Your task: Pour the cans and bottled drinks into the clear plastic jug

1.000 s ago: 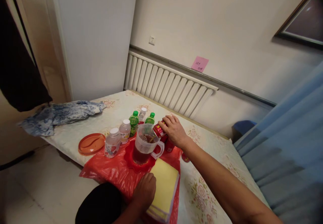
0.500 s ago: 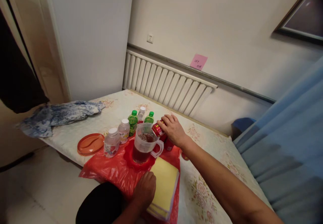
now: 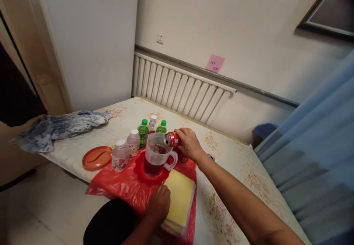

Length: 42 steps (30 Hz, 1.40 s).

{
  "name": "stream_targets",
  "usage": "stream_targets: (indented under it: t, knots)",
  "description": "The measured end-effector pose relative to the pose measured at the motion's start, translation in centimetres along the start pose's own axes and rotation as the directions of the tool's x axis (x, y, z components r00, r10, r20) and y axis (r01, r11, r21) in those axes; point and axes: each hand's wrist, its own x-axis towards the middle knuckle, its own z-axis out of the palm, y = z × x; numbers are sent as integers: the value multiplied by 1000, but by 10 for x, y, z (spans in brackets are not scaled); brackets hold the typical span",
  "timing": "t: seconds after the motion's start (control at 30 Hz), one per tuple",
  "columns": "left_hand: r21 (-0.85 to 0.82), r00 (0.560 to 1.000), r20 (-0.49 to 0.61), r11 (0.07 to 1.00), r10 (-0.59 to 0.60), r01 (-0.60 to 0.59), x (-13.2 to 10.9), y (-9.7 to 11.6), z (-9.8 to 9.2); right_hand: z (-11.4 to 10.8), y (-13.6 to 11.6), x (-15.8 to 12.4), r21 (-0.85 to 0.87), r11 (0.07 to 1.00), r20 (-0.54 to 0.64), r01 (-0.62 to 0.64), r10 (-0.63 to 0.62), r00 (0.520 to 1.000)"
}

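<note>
My right hand (image 3: 188,144) grips a red drink can (image 3: 172,139), which lies tipped on its side with its mouth over the rim of a clear plastic jug (image 3: 156,159). The jug holds dark red liquid and stands on a red plate over a red plastic sheet (image 3: 124,188). My left hand (image 3: 159,208) rests with its fingers curled on the edge of a yellow pad (image 3: 178,197) at the near side of the sheet; nothing shows inside it.
Two clear white-capped bottles (image 3: 119,155), two green bottles (image 3: 143,132) and another small bottle stand left of and behind the jug. An orange lid (image 3: 96,157) lies at the left. Blue patterned cloth (image 3: 58,127) covers the far-left corner. A radiator (image 3: 179,92) lines the wall; blue curtain (image 3: 318,156) at right.
The can has swung from a steep downward tilt to nearly level, its top now showing over the jug rim. The left hand has stayed put; the camera drifted slightly.
</note>
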Motion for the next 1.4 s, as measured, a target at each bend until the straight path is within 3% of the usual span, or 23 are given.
stream_targets:
  t: [0.1, 0.23, 0.33, 0.47, 0.5, 0.7, 0.87, 0.93, 1.0, 1.1, 1.17, 1.27, 1.4]
  knots:
    - [-4, 1000, -1, 1000, 2, -2, 0, -1, 1, 3, 4, -13, 231, 960, -33, -159, 171, 985]
    - [-2, 1000, 11, 1000, 6, -6, 1, -1, 0, 19, 20, -49, 549, 756, -4, -356, 428, 904]
    - [-6, 1000, 25, 1000, 17, -17, 2, -1, -1, 49, 34, -86, 676, 571, 78, -467, 574, 815]
    - [-20, 999, 36, 1000, 17, -16, 3, -1, -2, 101, 46, -124, 774, 327, 109, -543, 775, 622]
    - [-25, 999, 38, 1000, 14, -13, 3, -1, -2, 112, 47, -130, 780, 304, 109, -548, 795, 596]
    - [-27, 999, 43, 1000, 14, -13, 3, -3, 3, 152, 43, -137, 782, 260, 84, -566, 856, 510]
    - [-24, 999, 32, 999, 24, -23, 4, -3, 3, 167, 40, -145, 773, 281, 81, -569, 845, 528]
    - [-33, 999, 26, 999, 33, -32, 4, -3, 1, 169, 43, -157, 765, 313, 21, -563, 862, 507]
    - [-42, 999, 23, 999, 34, -33, 5, -3, 0, 169, 50, -173, 742, 324, -51, -587, 900, 433]
    - [-57, 999, 11, 998, 39, -38, 7, -4, 0, 168, 69, -200, 680, 275, -138, -680, 959, 249]
    - [-68, 999, 11, 997, 39, -38, 8, -4, 0, 168, 86, -213, 659, 245, -167, -711, 970, 180]
    - [-67, 999, 20, 997, 32, -31, 8, -4, 0, 170, 112, -218, 672, 249, -160, -697, 968, 192]
    - [-57, 999, 28, 998, 36, -34, 7, -4, 0, 172, 133, -210, 745, 283, -97, -604, 942, 322]
